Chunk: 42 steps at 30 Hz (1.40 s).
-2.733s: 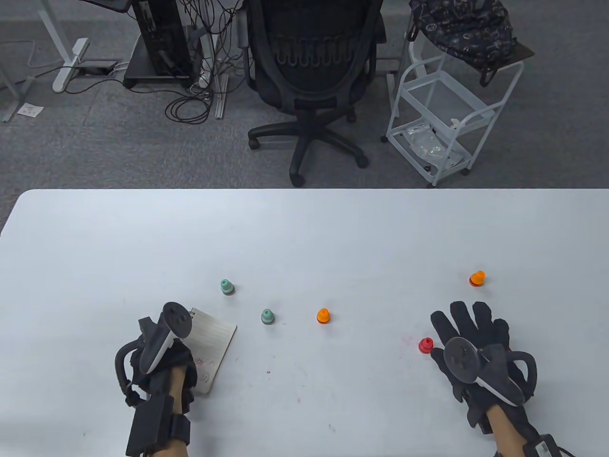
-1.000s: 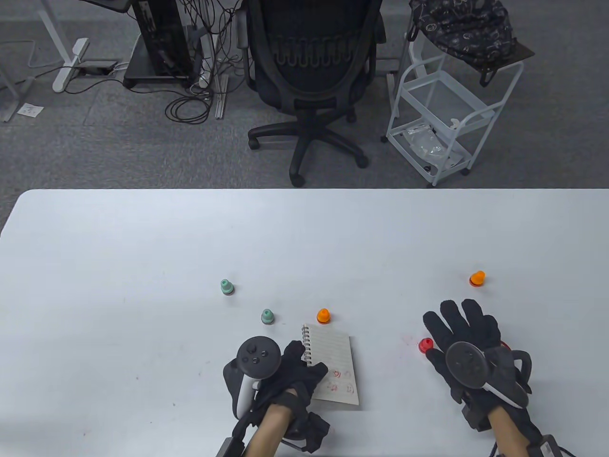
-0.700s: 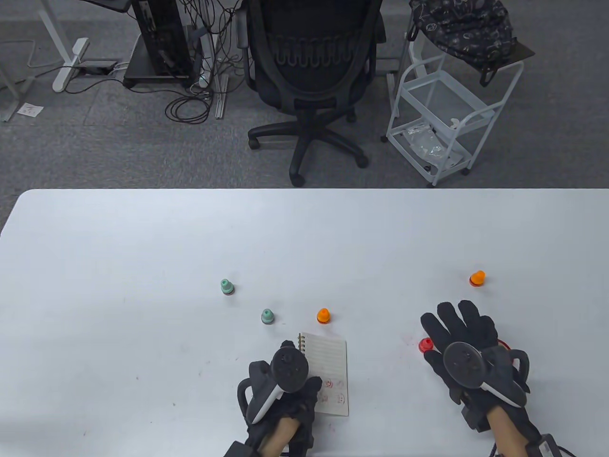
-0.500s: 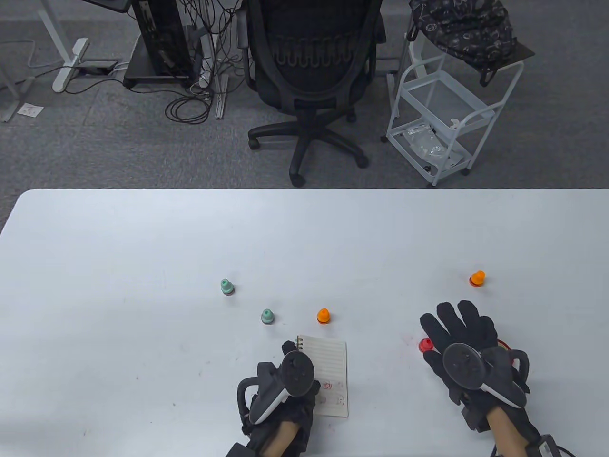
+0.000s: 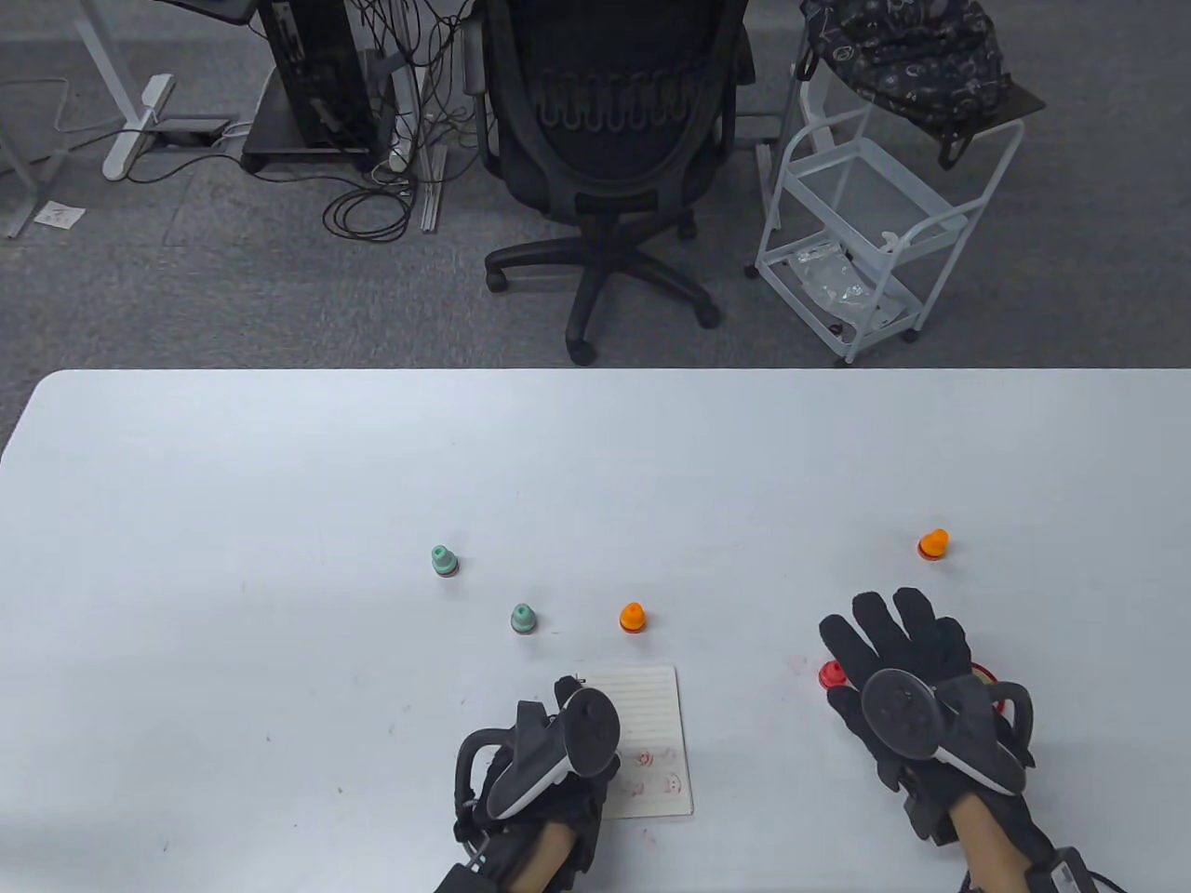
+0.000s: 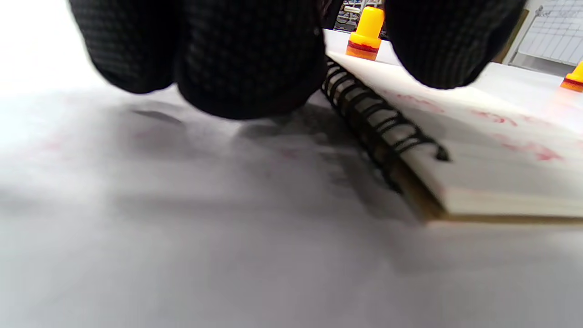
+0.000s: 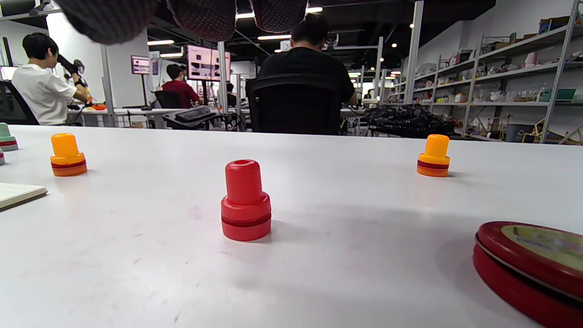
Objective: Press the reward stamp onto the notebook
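Note:
The spiral notebook (image 5: 651,716) lies open on the table near the front edge, with red stamp marks on its lower page. My left hand (image 5: 558,744) holds it at its left, spiral-bound edge. In the left wrist view the fingers (image 6: 246,59) sit beside the spiral binding (image 6: 382,127) and the thumb is over the page. My right hand (image 5: 898,651) is spread open, palm down, over the red stamp (image 5: 830,673). In the right wrist view the red stamp (image 7: 246,202) stands upright and untouched, with the fingertips (image 7: 205,13) above it.
Two green stamps (image 5: 443,560) (image 5: 523,619) and an orange stamp (image 5: 632,617) stand behind the notebook. Another orange stamp (image 5: 933,544) stands at the far right. A red round tin (image 7: 533,259) lies under my right hand's right side.
My left hand carried the notebook from the left side to the middle of the table, then turned it slightly. My right hand drifted a little left over the red stamp.

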### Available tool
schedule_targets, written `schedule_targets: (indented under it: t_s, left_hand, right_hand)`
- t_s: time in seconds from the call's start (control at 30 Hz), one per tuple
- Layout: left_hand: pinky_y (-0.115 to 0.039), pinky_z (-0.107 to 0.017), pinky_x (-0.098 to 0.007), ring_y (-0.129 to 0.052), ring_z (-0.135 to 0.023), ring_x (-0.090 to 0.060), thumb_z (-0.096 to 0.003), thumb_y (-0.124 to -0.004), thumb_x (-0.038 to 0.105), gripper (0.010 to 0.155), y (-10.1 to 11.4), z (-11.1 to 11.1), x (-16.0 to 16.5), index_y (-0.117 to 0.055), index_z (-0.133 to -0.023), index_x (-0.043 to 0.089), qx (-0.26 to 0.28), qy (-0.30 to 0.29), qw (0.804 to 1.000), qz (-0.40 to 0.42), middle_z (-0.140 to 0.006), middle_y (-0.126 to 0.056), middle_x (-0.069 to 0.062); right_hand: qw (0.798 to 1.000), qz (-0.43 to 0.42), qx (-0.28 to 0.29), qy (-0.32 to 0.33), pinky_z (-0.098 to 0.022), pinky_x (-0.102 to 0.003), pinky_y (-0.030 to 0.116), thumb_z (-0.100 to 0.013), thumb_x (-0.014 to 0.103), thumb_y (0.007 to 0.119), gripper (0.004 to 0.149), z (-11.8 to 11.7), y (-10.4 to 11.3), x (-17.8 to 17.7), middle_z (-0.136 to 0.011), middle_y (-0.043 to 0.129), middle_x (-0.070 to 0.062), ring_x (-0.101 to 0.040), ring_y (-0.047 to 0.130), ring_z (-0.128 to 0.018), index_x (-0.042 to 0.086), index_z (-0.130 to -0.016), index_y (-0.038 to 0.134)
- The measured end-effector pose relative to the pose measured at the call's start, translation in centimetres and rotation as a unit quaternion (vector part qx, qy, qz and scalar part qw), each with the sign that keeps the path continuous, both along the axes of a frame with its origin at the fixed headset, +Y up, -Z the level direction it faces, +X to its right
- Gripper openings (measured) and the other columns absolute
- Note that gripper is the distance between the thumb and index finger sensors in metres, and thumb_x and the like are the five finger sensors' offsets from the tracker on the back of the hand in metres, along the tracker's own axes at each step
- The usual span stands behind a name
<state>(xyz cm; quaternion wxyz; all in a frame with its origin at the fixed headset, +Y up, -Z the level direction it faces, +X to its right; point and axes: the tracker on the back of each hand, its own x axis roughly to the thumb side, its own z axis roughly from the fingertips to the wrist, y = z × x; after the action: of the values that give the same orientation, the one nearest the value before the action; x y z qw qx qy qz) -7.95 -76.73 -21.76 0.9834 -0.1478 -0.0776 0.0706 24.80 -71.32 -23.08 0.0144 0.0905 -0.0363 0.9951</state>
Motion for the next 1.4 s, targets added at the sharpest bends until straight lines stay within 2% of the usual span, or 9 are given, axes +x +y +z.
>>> schedule_targets:
  t_s: [0.17, 0.63, 0.67, 0.83, 0.9, 1.07, 1.2, 1.33, 1.4]
  left_hand:
    - [-0.081, -0.048, -0.052, -0.098, -0.039, -0.022, -0.047, -0.083, 0.042, 0.088, 0.0, 0.0, 0.2, -0.042, -0.113, -0.001, 0.01, -0.014, 0.999, -0.048, -0.074, -0.088, -0.006]
    - [-0.08, -0.049, -0.052, -0.098, -0.041, -0.022, -0.0483, -0.081, 0.043, 0.085, 0.4, 0.1, 0.1, -0.045, -0.112, 0.001, 0.004, -0.021, 0.999, -0.043, -0.074, -0.088, -0.006]
    - [-0.081, -0.05, -0.052, -0.099, -0.042, -0.022, -0.0486, -0.08, 0.045, 0.084, 0.6, 0.2, -0.1, -0.046, -0.112, 0.002, 0.011, -0.025, 0.999, -0.037, -0.075, -0.089, -0.006]
    - [-0.078, -0.055, -0.056, -0.099, -0.052, -0.029, -0.0487, -0.079, 0.05, 0.081, 4.5, 0.5, -2.5, -0.053, -0.112, 0.006, 0.159, -0.003, 0.985, 0.069, -0.081, -0.088, -0.008]
    - [-0.075, -0.057, -0.059, -0.098, -0.059, -0.034, -0.0502, -0.077, 0.051, 0.08, 5.6, 0.6, -3.4, -0.054, -0.112, 0.006, 0.186, -0.01, 0.979, 0.076, -0.087, -0.086, -0.012]
    - [-0.067, -0.062, -0.068, -0.081, -0.086, -0.053, -0.051, -0.071, 0.059, 0.083, 7.0, 0.4, -5.4, -0.047, -0.117, 0.013, 0.2, -0.062, 0.977, -0.036, -0.105, -0.072, -0.018]
    - [-0.05, -0.068, -0.078, -0.064, -0.098, -0.059, -0.0506, -0.067, 0.063, 0.084, 7.2, 0.1, -7.3, -0.044, -0.118, 0.019, 0.21, -0.073, 0.969, -0.109, -0.114, -0.06, -0.018]
    - [-0.043, -0.069, -0.079, -0.051, -0.103, -0.063, -0.0504, -0.063, 0.066, 0.085, 6.3, -0.3, -9.4, -0.04, -0.119, 0.021, 0.22, -0.07, 0.96, -0.158, -0.119, -0.05, -0.018]
    - [-0.041, -0.07, -0.08, -0.047, -0.104, -0.064, -0.0507, -0.061, 0.066, 0.085, 4.7, -0.3, -10.5, -0.038, -0.119, 0.021, 0.229, -0.064, 0.96, -0.149, -0.12, -0.047, -0.018]
  right_hand:
    - [1.0, 0.003, -0.002, -0.001, -0.075, -0.067, 0.038, -0.039, 0.054, 0.065, 0.067, 0.0, 0.0, 0.0, -0.114, 0.036, 0.0, -0.041, 0.026, -0.107, 0.038, -0.102, 0.047]
    - [1.0, 0.006, -0.005, -0.001, -0.075, -0.067, 0.038, -0.039, 0.054, 0.065, 0.068, 0.1, 0.2, -0.1, -0.114, 0.036, 0.0, -0.041, 0.026, -0.107, 0.038, -0.102, 0.046]
    - [1.0, 0.005, -0.004, -0.001, -0.075, -0.067, 0.038, -0.039, 0.054, 0.065, 0.068, 0.0, 0.2, -0.1, -0.114, 0.036, 0.0, -0.041, 0.026, -0.107, 0.038, -0.102, 0.046]
    - [1.0, 0.004, 0.003, -0.004, -0.075, -0.067, 0.037, -0.039, 0.054, 0.066, 0.068, 0.1, 0.4, 0.0, -0.115, 0.036, 0.0, -0.041, 0.025, -0.107, 0.038, -0.102, 0.047]
    - [1.0, 0.003, 0.006, -0.004, -0.075, -0.067, 0.037, -0.039, 0.054, 0.066, 0.068, 0.2, 0.5, 0.0, -0.115, 0.036, 0.0, -0.041, 0.025, -0.107, 0.038, -0.102, 0.047]
    - [1.0, 0.006, 0.009, -0.006, -0.075, -0.068, 0.036, -0.039, 0.054, 0.066, 0.067, 0.2, 0.6, 0.0, -0.115, 0.036, 0.0, -0.041, 0.025, -0.107, 0.038, -0.102, 0.047]
    - [1.0, 0.009, 0.01, -0.01, -0.075, -0.068, 0.036, -0.039, 0.054, 0.066, 0.068, 0.2, 0.6, 0.0, -0.115, 0.036, 0.0, -0.041, 0.025, -0.107, 0.038, -0.102, 0.047]
    - [1.0, 0.018, 0.005, -0.015, -0.075, -0.068, 0.036, -0.039, 0.054, 0.066, 0.068, 0.1, 0.5, 0.0, -0.115, 0.036, 0.001, -0.041, 0.025, -0.107, 0.039, -0.102, 0.047]
    - [0.999, 0.025, 0.004, -0.019, -0.075, -0.068, 0.035, -0.039, 0.055, 0.066, 0.068, 0.1, 0.4, 0.1, -0.115, 0.036, 0.001, -0.041, 0.024, -0.107, 0.039, -0.102, 0.046]
